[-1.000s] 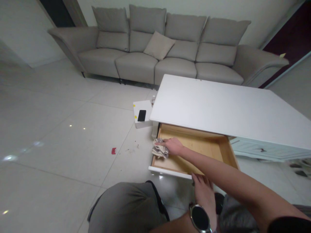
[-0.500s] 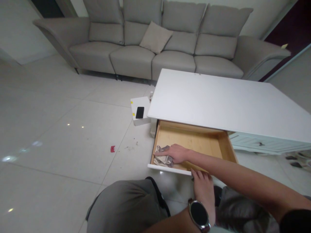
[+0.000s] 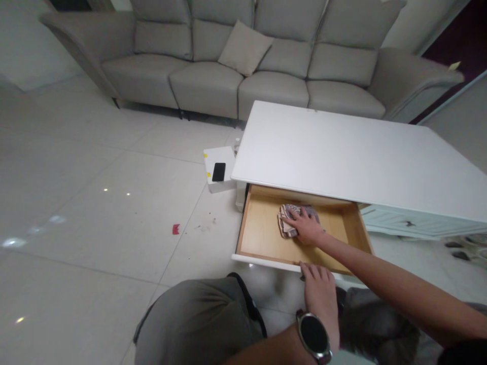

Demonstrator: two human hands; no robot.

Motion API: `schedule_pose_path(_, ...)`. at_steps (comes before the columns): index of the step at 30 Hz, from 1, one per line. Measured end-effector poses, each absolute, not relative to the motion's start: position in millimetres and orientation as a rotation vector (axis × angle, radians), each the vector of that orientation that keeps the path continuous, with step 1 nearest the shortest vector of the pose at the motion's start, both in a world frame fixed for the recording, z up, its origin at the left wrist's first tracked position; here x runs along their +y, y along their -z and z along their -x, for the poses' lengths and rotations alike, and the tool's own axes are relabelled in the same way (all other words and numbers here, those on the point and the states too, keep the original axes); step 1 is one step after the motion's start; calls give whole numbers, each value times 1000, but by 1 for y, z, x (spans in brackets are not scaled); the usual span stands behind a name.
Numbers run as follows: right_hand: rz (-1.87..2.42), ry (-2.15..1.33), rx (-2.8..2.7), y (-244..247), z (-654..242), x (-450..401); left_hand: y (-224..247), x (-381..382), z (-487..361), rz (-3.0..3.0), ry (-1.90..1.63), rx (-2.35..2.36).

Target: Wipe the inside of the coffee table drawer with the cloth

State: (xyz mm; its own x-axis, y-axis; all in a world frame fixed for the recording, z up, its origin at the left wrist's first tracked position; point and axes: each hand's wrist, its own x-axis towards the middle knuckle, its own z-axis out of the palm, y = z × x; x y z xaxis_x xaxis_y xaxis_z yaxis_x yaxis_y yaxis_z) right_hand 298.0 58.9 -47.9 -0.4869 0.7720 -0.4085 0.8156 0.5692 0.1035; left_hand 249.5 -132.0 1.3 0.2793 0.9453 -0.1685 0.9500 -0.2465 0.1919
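Cloth (image 3: 286, 231) shifts inward, partly hidden under the splayed right hand (image 3: 307, 228).
It lies crosswise; left hand (image 3: 320, 288) clasps the drawer front (image 3: 266, 262).

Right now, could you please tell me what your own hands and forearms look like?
Both hands are ungloved. The left hand has a wristwatch with a round black face and a silver-coloured case. The right hand has no watch; a dark sleeve seems to show high on that arm.

No legible txt, labels, brands, nos. or signs anywhere in view.
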Motion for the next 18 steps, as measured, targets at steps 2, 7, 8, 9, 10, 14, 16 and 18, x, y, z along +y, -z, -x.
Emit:
schedule_pose_path(2,-1399,155,2322,65,-309,63,-2,-132,-249,-2309,27,1748)
schedule_pose_path(7,-1607,144,2294,76,-323,90,-2,-134,-246,-2326,0,1740)
schedule_pose_path(8,-1606,158,2328,75,-319,94,-3,-134,-245,-2326,-10,1738)
schedule_pose_path(9,-1598,179,2365,73,-311,97,-3,-134,-245,-2327,-17,1735)
schedule_pose_path(10,-1588,208,2409,71,-299,98,-3,-134,-245,-2327,-19,1733)
schedule_pose_path(14,-1453,395,2609,66,-221,96,-3,-134,-246,-2321,3,1723)
schedule_pose_path(16,-1392,516,2661,66,-180,91,-2,-134,-247,-2333,12,1729)
schedule_pose_path(18,-1399,572,2685,68,-152,85,-2,-134,-248,-2346,19,1743)
